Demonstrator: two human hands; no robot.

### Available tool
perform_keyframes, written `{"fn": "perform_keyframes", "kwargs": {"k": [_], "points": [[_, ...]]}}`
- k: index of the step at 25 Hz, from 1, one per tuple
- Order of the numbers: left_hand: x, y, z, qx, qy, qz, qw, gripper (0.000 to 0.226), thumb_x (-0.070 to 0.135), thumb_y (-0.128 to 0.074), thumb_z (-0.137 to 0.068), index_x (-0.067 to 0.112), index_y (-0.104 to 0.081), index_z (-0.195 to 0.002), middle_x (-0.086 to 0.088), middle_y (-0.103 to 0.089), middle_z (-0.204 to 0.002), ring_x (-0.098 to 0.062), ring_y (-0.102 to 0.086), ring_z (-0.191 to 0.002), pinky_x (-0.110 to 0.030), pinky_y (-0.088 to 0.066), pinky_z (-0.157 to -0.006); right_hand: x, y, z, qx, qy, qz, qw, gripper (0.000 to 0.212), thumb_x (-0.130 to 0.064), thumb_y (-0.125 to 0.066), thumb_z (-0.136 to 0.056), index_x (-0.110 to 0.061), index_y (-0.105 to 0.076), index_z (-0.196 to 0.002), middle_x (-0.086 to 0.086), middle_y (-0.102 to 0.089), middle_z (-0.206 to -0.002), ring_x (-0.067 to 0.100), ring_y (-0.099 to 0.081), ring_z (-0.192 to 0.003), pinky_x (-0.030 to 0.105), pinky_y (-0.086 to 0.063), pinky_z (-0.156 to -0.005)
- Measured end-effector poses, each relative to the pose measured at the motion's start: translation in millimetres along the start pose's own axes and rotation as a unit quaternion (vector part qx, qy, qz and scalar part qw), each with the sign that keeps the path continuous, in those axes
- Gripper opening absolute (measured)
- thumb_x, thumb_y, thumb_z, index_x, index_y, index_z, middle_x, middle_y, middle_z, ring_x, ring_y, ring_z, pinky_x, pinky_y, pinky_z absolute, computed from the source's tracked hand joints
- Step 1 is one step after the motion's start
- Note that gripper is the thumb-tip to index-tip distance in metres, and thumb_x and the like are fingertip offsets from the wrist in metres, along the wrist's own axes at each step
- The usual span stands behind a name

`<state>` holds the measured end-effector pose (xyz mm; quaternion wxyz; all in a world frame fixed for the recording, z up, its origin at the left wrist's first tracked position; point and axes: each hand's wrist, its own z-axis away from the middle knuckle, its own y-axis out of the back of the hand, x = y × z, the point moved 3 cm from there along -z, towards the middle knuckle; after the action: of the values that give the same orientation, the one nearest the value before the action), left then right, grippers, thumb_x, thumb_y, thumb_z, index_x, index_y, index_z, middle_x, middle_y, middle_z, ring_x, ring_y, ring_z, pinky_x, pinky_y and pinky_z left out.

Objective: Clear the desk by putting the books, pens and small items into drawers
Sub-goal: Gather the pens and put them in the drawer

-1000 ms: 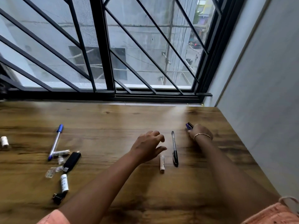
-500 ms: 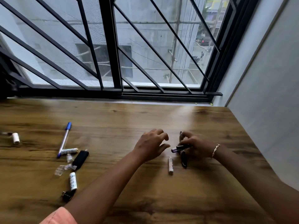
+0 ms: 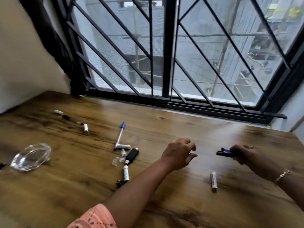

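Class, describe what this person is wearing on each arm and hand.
The left arm has a salmon-pink sleeve with small dark dots; the left hand shows no jewellery. The right hand wears a ring, with a thin gold-coloured chain bracelet at its wrist.

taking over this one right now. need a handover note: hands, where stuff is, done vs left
Hands: left hand is loosely curled above the desk and holds nothing. The right hand grips the pens, one purple and one dark, both blurred.
On the desk: nearest battery by the hands. Mid-left are the blue pen, black USB stick and loose batteries. Far left are the glass dish and dark pen.
Done: nothing stowed that I can see, and no drawer is in view.
Left: stow the held pens, then gather the rest.
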<state>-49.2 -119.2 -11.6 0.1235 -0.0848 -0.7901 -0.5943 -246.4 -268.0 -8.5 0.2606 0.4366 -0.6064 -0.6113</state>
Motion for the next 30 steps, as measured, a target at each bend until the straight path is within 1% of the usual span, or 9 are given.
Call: {"fn": "perform_keyframes", "kwargs": {"k": [3,5,7,12,18,22,26,28,30], "points": [[-17.7,10.3,15.1,0.013,0.035,-0.007,0.999,0.030,0.031,-0.053,-0.092,0.010,-0.060,-0.113,-0.007,-0.061,-0.112,-0.025,-0.055,-0.105,-0.036,-0.044,-0.086,-40.0,0.2,-29.5,0.025,-0.041,-0.089,0.995,0.022,-0.004,-0.060,-0.086,-0.016,-0.059,-0.105,-0.002,-0.058,-0.062,0.014,-0.051,-0.050,0.023,-0.038,-0.049],[-35.3,16.4,26.2,0.014,0.069,-0.019,0.997,0.030,0.032,-0.052,-0.092,0.011,-0.059,-0.113,-0.006,-0.061,-0.113,-0.025,-0.054,-0.107,-0.036,-0.042,-0.087,-62.5,-11.2,-49.0,-0.001,-0.085,-0.180,0.980,0.018,-0.008,-0.056,-0.090,-0.020,-0.053,-0.102,-0.003,-0.061,-0.065,0.012,-0.049,-0.048,0.019,-0.038,-0.047],[-57.6,25.4,36.7,0.020,0.114,-0.027,0.993,0.028,0.032,-0.050,-0.093,0.013,-0.059,-0.111,-0.006,-0.061,-0.113,-0.025,-0.053,-0.108,-0.036,-0.039,-0.087,-85.7,-23.2,-67.2,-0.009,-0.092,-0.247,0.965,0.012,-0.009,-0.056,-0.090,-0.019,-0.054,-0.095,-0.010,-0.052,-0.061,0.008,-0.043,-0.045,0.011,-0.033,-0.041],[-131.9,56.9,65.0,0.071,0.229,-0.016,0.971,0.021,0.031,-0.050,-0.091,0.014,-0.058,-0.099,-0.006,-0.061,-0.108,-0.028,-0.052,-0.106,-0.037,-0.036,-0.086,-153.8,-54.7,-113.5,-0.068,-0.143,-0.403,0.901,0.005,-0.008,-0.058,-0.089,-0.010,-0.055,-0.085,0.004,-0.043,-0.057,0.008,-0.031,-0.038,0.015,-0.024,-0.034],[-204.6,82.6,86.3,0.114,0.361,-0.034,0.925,0.026,0.028,-0.047,-0.092,0.009,-0.059,-0.104,-0.012,-0.062,-0.108,-0.031,-0.057,-0.102,-0.038,-0.044,-0.084,-214.6,-84.9,-153.7,-0.095,-0.170,-0.435,0.879,0.008,-0.003,-0.064,-0.083,-0.006,-0.056,-0.083,0.010,-0.050,-0.059,0.016,-0.037,-0.042,0.019,-0.028,-0.036],[-234.8,79.9,80.6,0.060,0.430,-0.045,0.900,0.037,0.038,-0.050,-0.090,0.008,-0.060,-0.110,-0.014,-0.063,-0.113,-0.030,-0.059,-0.105,-0.037,-0.045,-0.083,-237.0,-98.2,-168.8,-0.081,-0.207,-0.472,0.853,0.004,0.001,-0.059,-0.086,-0.002,-0.056,-0.086,0.013,-0.052,-0.062,0.017,-0.037,-0.044,0.017,-0.029,-0.032],[-250.4,67.6,74.2,-0.016,0.430,-0.066,0.900,0.028,0.024,-0.050,-0.089,0.011,-0.061,-0.111,-0.011,-0.064,-0.116,-0.028,-0.061,-0.107,-0.034,-0.046,-0.083,-249.2,-102.3,-173.2,-0.064,-0.246,-0.517,0.818,0.014,0.000,-0.047,-0.093,-0.005,-0.052,-0.081,0.013,-0.051,-0.063,0.018,-0.038,-0.048,0.015,-0.031,-0.030],[-255.2,63.1,74.2,-0.009,0.432,-0.057,0.900,0.027,0.022,-0.047,-0.090,0.011,-0.063,-0.108,-0.011,-0.065,-0.114,-0.028,-0.062,-0.106,-0.033,-0.047,-0.083,-252.0,-102.0,-172.7,-0.058,-0.261,-0.536,0.801,0.016,-0.001,-0.045,-0.094,-0.008,-0.051,-0.080,0.012,-0.050,-0.063,0.018,-0.039,-0.049,0.015,-0.032,-0.031],[-254.4,61.6,73.6,0.018,0.430,-0.049,0.901,0.033,0.032,-0.046,-0.091,0.009,-0.065,-0.104,-0.012,-0.067,-0.109,-0.030,-0.063,-0.101,-0.032,-0.046,-0.080,-253.6,-101.4,-172.8,-0.054,-0.272,-0.548,0.789,0.017,-0.002,-0.044,-0.094,-0.009,-0.050,-0.079,0.011,-0.050,-0.063,0.018,-0.040,-0.048,0.016,-0.033,-0.032]]}}
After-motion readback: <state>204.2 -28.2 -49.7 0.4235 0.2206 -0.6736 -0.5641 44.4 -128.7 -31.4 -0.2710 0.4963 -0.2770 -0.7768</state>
